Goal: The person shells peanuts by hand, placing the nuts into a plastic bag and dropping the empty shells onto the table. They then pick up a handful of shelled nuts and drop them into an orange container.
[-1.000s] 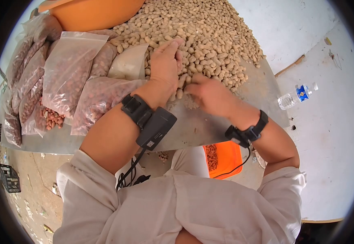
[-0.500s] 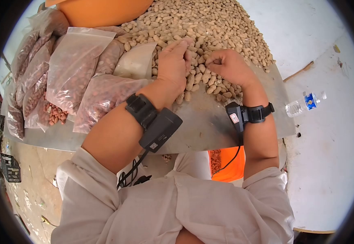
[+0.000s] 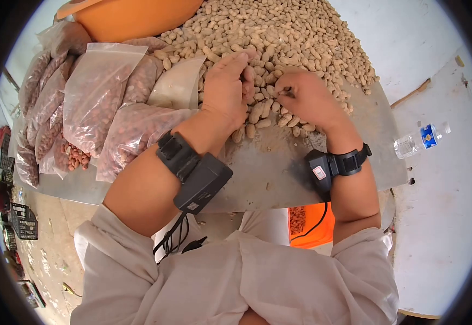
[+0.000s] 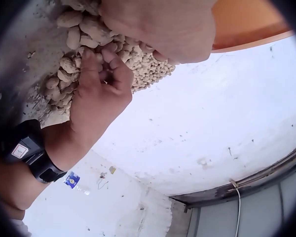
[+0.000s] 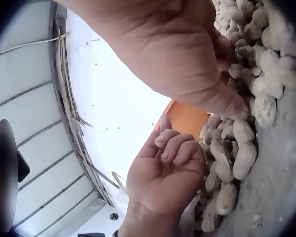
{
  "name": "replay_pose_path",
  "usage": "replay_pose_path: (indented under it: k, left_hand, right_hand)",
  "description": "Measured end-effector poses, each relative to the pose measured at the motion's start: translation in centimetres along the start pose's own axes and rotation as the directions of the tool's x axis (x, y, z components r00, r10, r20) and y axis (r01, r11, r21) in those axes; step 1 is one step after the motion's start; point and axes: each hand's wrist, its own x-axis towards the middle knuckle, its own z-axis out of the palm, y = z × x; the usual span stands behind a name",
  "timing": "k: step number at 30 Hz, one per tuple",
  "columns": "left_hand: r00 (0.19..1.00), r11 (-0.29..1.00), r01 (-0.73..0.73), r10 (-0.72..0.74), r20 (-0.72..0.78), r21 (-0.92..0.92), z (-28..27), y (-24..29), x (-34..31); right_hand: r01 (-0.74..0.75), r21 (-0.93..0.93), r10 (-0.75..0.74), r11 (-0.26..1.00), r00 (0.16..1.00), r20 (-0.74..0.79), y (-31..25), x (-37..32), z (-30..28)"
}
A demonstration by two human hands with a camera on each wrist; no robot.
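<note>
A large heap of unshelled peanuts (image 3: 279, 32) spreads over the metal table (image 3: 246, 179). My left hand (image 3: 226, 86) rests at its near left edge, several fingers curled toward the palm. The right wrist view shows this left hand (image 5: 163, 173) from the palm side, nothing visible in it. At the heap's near right part is my right hand (image 3: 309, 97), thumb and forefinger bent toward each other over the peanuts. Its thumb (image 5: 227, 101) comes right up to a peanut (image 5: 243, 131) in the right wrist view; I cannot tell whether the fingertips pinch one.
Clear bags of red peanut kernels (image 3: 97, 103) are stacked left of the left hand, with loose kernels (image 3: 76, 157) among them. An orange basin (image 3: 133, 19) stands behind. A plastic bottle (image 3: 421, 141) shows beyond the table's right edge, and an orange container (image 3: 317, 227) sits below the front edge.
My right hand has moved away from the left hand, rightward and farther up over the peanuts. Several peanuts now lie nearer the front edge of the heap. The left hand stays nearly in place.
</note>
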Motion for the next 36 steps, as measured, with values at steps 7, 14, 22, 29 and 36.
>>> replay_pose_path:
  k: [7, 14, 22, 29, 36]
  left_hand:
    - [0.995, 0.995, 0.1, -0.1, -0.008, 0.018, 0.9, 0.1, -0.3]
    - [0.995, 0.982, 0.085, -0.093, 0.039, 0.167, 1.3, 0.1, -0.7]
    - [0.981, 0.842, -0.188, 0.136, 0.139, 0.506, 1.4, 0.3, -1.1]
    - [0.951, 0.748, -0.308, 0.263, 0.164, 0.589, 1.2, -0.3, -0.6]
    - [0.976, 0.79, -0.219, 0.18, 0.125, 0.573, 1.4, 0.0, -0.8]
  right_hand:
    - [-0.093, 0.664, 0.287, 0.741, 0.939, -0.189, -0.7, -0.4, -1.4]
    - [-0.015, 0.796, 0.267, 0.605, 0.946, -0.185, -1.3, 0.2, 1.0]
    - [-0.133, 0.808, 0.313, 0.574, 0.947, -0.067, -2.5, 0.2, 0.5]
    - [-0.131, 0.767, 0.315, 0.628, 0.944, -0.096, -2.7, 0.0, 0.8]
    - [-0.163, 0.81, 0.395, 0.564, 0.914, -0.091, -2.9, 0.1, 1.5]
